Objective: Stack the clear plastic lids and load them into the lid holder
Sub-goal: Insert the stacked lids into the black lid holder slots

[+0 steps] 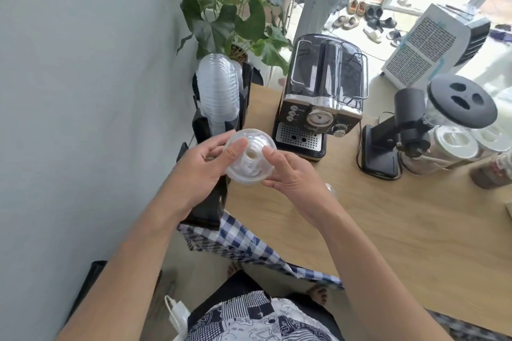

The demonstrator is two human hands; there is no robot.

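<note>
**Both hands grip a stack of clear lids above the counter**

The left hand (203, 165) and right hand (291, 171) curl around a small stack of clear domed plastic lids (250, 159), thumbs pressed on top, just in front of the black lid holder (206, 130), which is already loaded with lids. No writing is legible. A black-and-steel espresso machine (318, 102) stands on the light wooden counter (388, 216) beside a pale wall.

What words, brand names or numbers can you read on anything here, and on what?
None can be read for certain.
Espresso machine: small marks beside its buttons and a label under the round gauge, too blurred to read.
Gauge face: markings too small.
Clear lids, lid holder, grinder, air cooler: no visible text.
</note>
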